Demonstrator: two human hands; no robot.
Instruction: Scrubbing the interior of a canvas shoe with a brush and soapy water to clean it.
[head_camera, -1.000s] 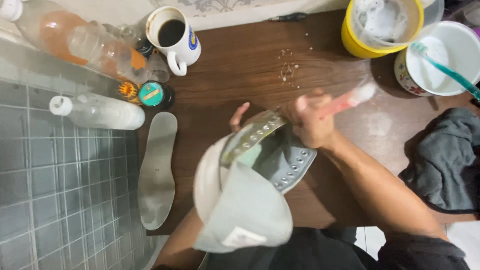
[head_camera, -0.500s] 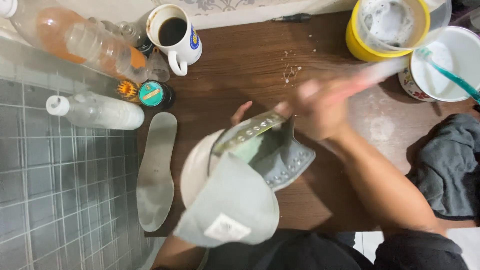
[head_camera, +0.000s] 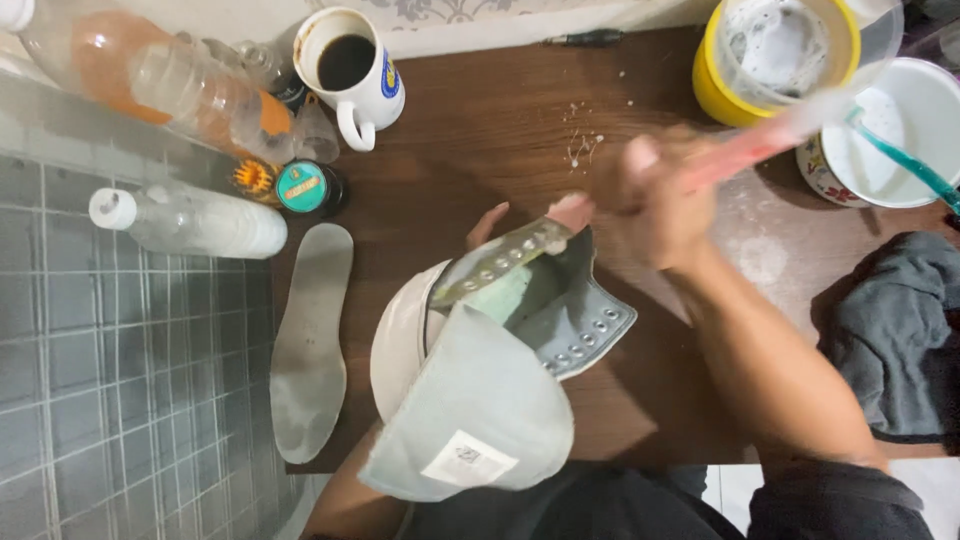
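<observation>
Head view, I see my left hand (head_camera: 540, 222) closed around the grey high-top shoe (head_camera: 480, 400) over the brown table (head_camera: 500, 130), right hand (head_camera: 655, 205) blurred, fist clamped on a pink-handled brush (head_camera: 760, 145), loose insole (head_camera: 308, 340) lying left.

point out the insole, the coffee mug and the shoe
insole (head_camera: 308, 345), head view, middle of its flat grey surface
coffee mug (head_camera: 372, 95), head view, white outer wall beside the handle
shoe (head_camera: 480, 400), head view, grey tongue folded out
</observation>
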